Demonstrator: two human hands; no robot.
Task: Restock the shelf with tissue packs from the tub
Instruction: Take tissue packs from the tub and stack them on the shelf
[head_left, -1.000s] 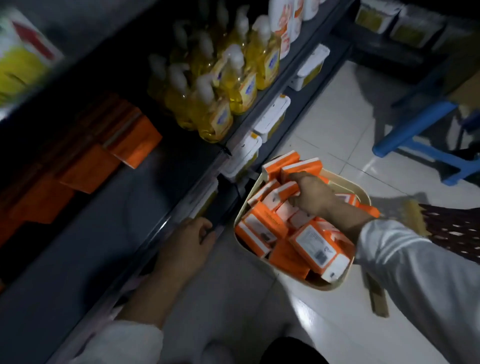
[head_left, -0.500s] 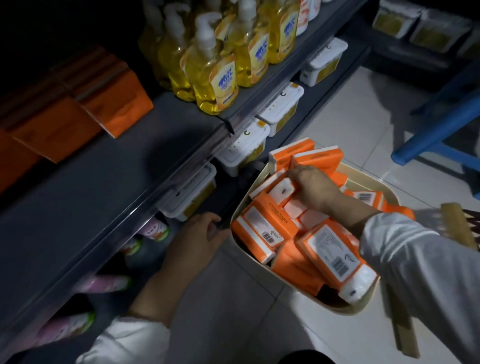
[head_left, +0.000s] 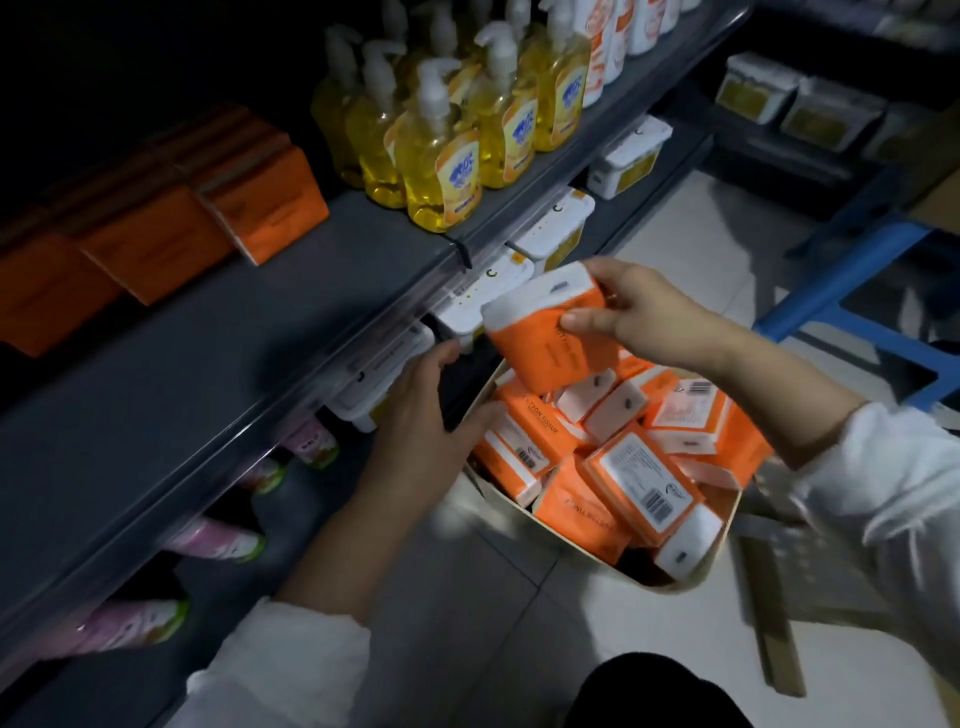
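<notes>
Orange tissue packs (head_left: 260, 208) stand in a row at the far left of the shelf (head_left: 208, 358), set back from its front edge. A broad bare stretch of shelf lies in front of them and to their right, up to the yellow soap bottles (head_left: 441, 166). Below the shelf lip, the left hand (head_left: 426, 410) is spread and relaxed, holding nothing, with its thumb at the left rim of the tub (head_left: 719, 545). Next, the right hand (head_left: 639, 306) pinches one tilted tissue pack (head_left: 550, 338) above the tub, close to the shelf edge. The tub sits on the floor, heaped with loose packs (head_left: 639, 478). A blue stool (head_left: 852, 275) stands at the far right.
</notes>
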